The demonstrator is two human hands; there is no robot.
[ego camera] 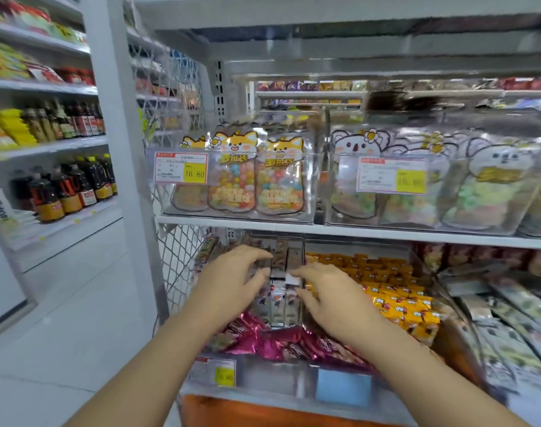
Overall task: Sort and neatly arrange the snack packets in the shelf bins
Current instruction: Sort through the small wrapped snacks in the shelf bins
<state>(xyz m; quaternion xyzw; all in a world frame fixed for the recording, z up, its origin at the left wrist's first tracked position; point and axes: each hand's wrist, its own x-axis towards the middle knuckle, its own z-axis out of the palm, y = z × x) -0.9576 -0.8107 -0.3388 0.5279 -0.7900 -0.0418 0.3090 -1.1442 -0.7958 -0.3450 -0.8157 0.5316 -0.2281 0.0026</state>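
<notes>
Reaching into the lower shelf of a shop rack, two bare hands meet over one bin just below centre, toward 6 o'clock.

At 9 o'clock, on a side rack, stand dark sauce bottles (75,186), with yellow packets (10,127) one shelf above them. A wire mesh panel (177,257) closes the left end of the main rack.

On the upper shelf, near centre, a clear bin (238,217) holds fox-print candy pouches (235,180) upright in a row, with a price label (180,167) on its front. At 2 o'clock a second clear bin (417,228) holds koala-print pouches (491,192), which are blurred.

On the lower shelf, the left hand (232,278) lies with its fingers stretched and slightly spread over the brown stick packets (280,260). These are ranged side by side at the back of the lower bin (272,380). The right hand (327,300), just beside it, enters from 5 o'clock with its fingers fanned and lightly bent. Its tips touch the same packets, though whether the thumb pinches one cannot be told.

Pink foil packets (263,337) lie loose at the front of that bin, beneath both wrists. A blue card (343,388) sits on the bin's front wall.

At 4 o'clock the neighbouring compartment is packed with orange-yellow packets (395,291). Farther right, silver-green packets (509,318) lie slanted.
</notes>
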